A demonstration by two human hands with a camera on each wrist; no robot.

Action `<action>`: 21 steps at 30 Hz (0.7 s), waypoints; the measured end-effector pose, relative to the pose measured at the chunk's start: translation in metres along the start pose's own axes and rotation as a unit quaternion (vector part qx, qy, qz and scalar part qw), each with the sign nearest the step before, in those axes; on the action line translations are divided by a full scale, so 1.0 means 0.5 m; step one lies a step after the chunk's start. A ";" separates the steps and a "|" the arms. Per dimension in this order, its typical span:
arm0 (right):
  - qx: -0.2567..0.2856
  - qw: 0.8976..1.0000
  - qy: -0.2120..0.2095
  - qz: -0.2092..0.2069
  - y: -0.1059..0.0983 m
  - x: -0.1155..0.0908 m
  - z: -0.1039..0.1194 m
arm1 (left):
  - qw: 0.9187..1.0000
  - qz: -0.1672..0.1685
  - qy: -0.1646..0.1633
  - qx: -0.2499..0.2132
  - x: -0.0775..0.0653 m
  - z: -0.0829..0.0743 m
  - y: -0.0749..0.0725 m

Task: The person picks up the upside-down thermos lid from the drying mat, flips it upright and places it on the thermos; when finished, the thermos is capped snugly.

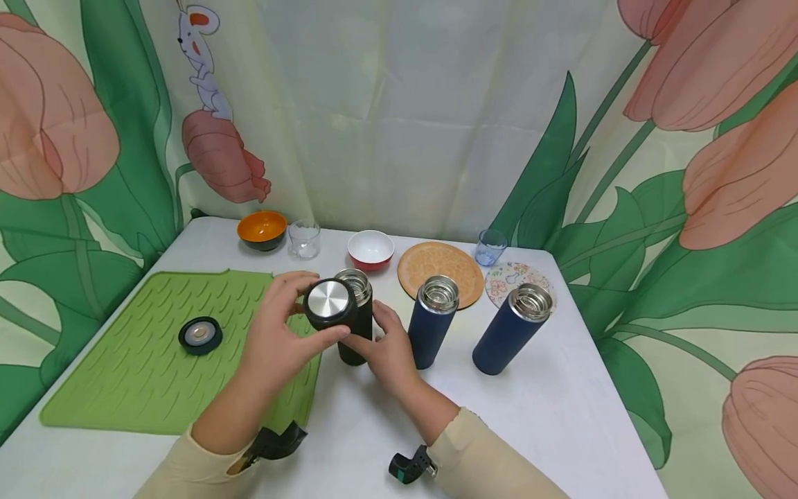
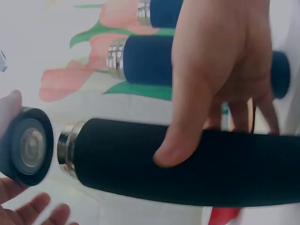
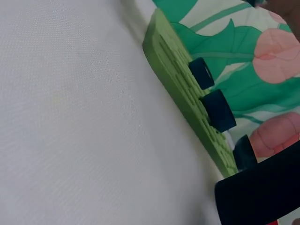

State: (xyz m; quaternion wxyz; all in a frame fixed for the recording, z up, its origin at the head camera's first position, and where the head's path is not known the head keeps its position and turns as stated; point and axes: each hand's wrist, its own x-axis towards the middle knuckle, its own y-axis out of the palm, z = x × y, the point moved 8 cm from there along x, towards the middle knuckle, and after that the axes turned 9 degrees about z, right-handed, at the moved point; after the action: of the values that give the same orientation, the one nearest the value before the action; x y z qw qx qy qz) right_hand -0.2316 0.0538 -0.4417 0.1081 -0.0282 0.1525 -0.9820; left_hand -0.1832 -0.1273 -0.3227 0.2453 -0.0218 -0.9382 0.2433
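In the head view my left hand [image 1: 278,334] holds a black lid [image 1: 328,301] with a silver top, fingers and thumb around its rim. My right hand [image 1: 391,352] grips a black thermos bottle [image 1: 364,320] whose steel mouth is uncovered. The left wrist view shows the lid's inner side [image 2: 33,146] facing the bottle's steel neck [image 2: 67,147], a small gap between them. Two dark blue thermos bottles, one near [image 1: 430,329] and one farther right [image 1: 508,336], stand lidless beside my right hand. Another lid [image 1: 200,335] lies on the green mat [image 1: 137,374].
Along the back stand an orange bowl [image 1: 262,229], a clear glass [image 1: 304,240], a red-and-white bowl [image 1: 370,249] and a blue glass [image 1: 490,247]. A round wooden board [image 1: 424,267] and a floral plate [image 1: 499,281] lie behind the blue bottles. Several dark pieces [image 3: 219,111] show by the mat in the right wrist view.
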 end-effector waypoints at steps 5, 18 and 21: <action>-0.007 1.000 0.001 0.002 0.000 -0.003 0.000 | 0.999 0.018 -0.027 0.031 0.060 0.004 -0.005; -0.038 0.999 0.021 -0.006 0.001 -0.002 -0.008 | 0.991 0.098 -0.061 0.075 0.108 0.025 0.035; -0.040 0.999 0.026 -0.007 -0.001 -0.002 -0.007 | 0.989 0.105 -0.063 0.078 0.107 0.032 0.040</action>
State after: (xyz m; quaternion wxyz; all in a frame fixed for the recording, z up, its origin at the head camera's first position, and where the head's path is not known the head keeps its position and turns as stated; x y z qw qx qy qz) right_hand -0.2311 0.0556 -0.4449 0.0955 -0.0077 0.1941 -0.9763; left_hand -0.2394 -0.1083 -0.3199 0.1600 -0.0855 -0.9225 0.3407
